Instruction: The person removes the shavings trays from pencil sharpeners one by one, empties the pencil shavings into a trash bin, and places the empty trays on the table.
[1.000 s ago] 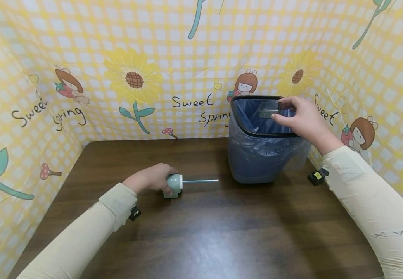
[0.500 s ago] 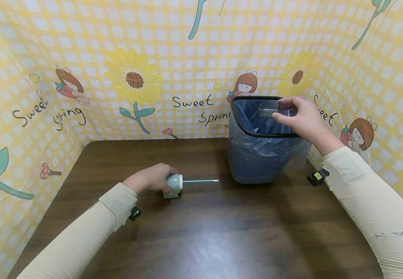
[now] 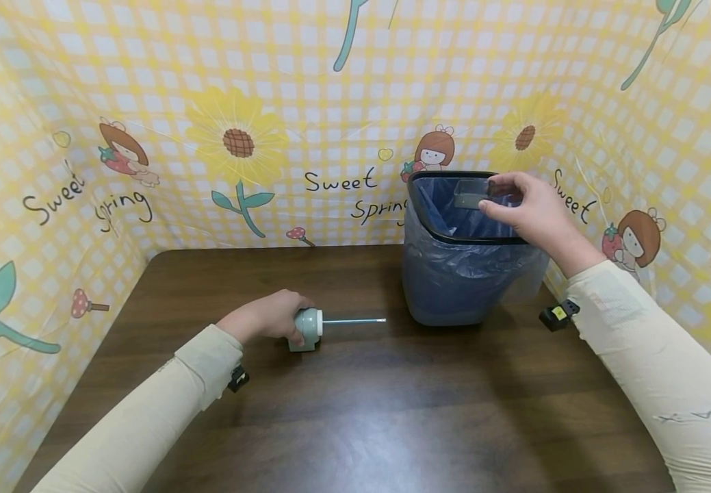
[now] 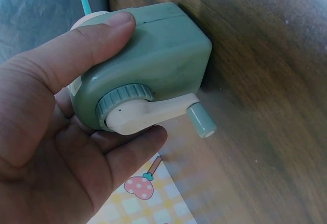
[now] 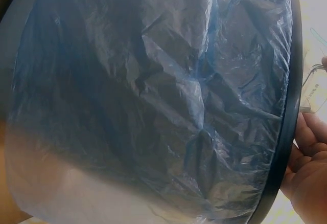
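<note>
On the table, my left hand grips a green crank pencil sharpener, with the thumb over its top in the left wrist view. Its white crank arm with a green knob points away from the palm. A blue pencil sticks out of the sharpener's front toward the right. Over the bin's mouth, my right hand pinches a small clear plastic drawer by one end. Whether anything lies in the drawer is too small to tell. The right wrist view shows mostly the bin, with part of the hand at its right edge.
A bin with a black rim and a blue plastic liner stands at the back right of the brown wooden table. Yellow checked cloth hangs behind the table and along both sides.
The clear drawer has shifted and tilted very slightly in my right hand above the bin. My left hand, the sharpener and the pencil have stayed in place.
</note>
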The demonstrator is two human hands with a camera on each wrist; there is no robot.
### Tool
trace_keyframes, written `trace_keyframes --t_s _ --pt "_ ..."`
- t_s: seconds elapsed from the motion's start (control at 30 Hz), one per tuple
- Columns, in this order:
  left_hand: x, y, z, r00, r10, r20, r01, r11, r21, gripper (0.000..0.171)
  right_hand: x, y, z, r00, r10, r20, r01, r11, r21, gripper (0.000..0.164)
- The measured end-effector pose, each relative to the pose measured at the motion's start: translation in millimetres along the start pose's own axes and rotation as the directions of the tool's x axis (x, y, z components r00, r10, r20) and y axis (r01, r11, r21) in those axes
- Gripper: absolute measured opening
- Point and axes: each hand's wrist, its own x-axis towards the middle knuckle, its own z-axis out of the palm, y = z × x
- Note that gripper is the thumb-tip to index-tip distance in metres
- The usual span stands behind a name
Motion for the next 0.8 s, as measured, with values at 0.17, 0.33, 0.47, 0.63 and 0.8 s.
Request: trace_keyframes --t_s 0.17,0.33,0.47,0.63,0.8 --pt "0.1 0.3 -0.8 1.000 0.004 -0.004 -0.004 1.000 -0.001 0.067 -0.6 -1.3 0.5 1.000 -0.004 0.001 0.004 1.000 0.007 0.073" --pt "-0.4 1.2 -1.2 1.000 -0.003 -0.003 0.003 1.000 -0.001 0.069 -0.9 -2.6 2.3 1.000 -0.018 -0.007 0.018 1.000 0.023 0.071" --pt "-0.9 2.2 -0.6 1.000 -0.010 0.005 0.010 1.000 -0.012 0.070 -1.8 -3.8 4.4 1.000 -0.021 -0.010 0.021 0.999 0.029 0.069" --pt "-0.6 2.4 -0.4 1.000 -0.012 -0.002 0.012 1.000 0.003 0.069 -3.2 -4.4 5.0 0.999 -0.031 -0.013 0.031 0.998 0.054 0.067" --pt "0.2 2.4 -0.5 1.000 -0.013 -0.001 0.013 1.000 0.005 0.068 -3.2 -5.0 5.3 0.999 -0.037 -0.015 0.038 0.997 0.060 0.067"
